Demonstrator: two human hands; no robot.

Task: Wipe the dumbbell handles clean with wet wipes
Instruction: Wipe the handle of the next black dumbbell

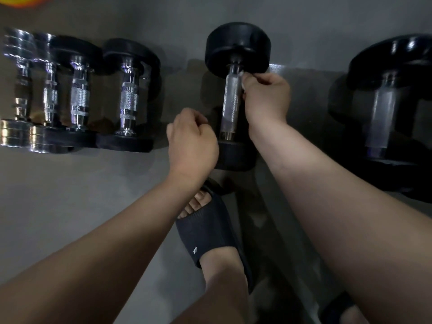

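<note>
A black dumbbell (237,46) with a knurled metal handle (230,101) lies on the grey floor at the centre. My right hand (266,97) is against the right side of the handle near its far end, fingers curled round a small white wet wipe (243,76). My left hand (191,141) is curled at the dumbbell's near black head (233,157), on its left side; what the fingers hold is hidden.
Several chrome and black dumbbells (79,94) lie in a row at the left. A larger black dumbbell (385,101) lies at the right. My foot in a dark slide sandal (210,232) stands just below the centre dumbbell.
</note>
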